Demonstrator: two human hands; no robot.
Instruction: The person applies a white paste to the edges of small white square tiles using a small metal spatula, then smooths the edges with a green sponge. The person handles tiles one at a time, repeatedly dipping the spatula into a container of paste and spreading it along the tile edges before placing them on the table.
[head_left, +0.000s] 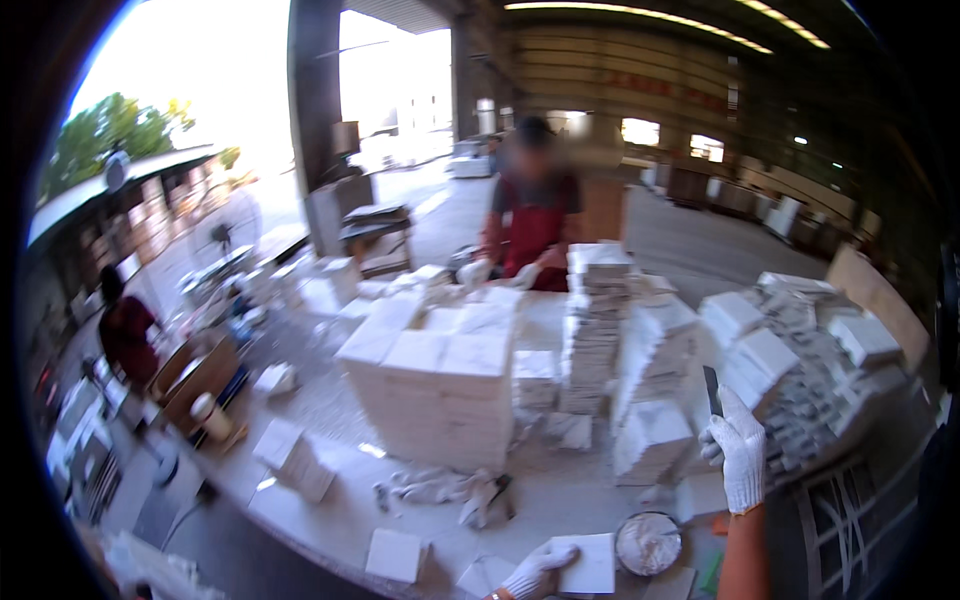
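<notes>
At the lower edge my left hand [540, 572], in a white knit glove, grips the side of a white square tile [590, 567], thumb on top. My right hand [736, 450], also gloved, is raised to the right. It is closed on a dark, flat scraper blade [712, 390] that points upward; its handle end is hidden in the glove. Between the hands stands a round bowl of white paste [648, 543], right beside the tile. Another white tile [486, 575] lies flat left of my left hand.
A large block of stacked white tiles [430, 400] fills the table's middle. Taller stacks [596, 330] and a sloping pile [800, 350] stand to the right. Crumpled gloves [440, 487] and a small tile stack [395, 556] lie nearer. A co-worker [530, 215] stands across the table.
</notes>
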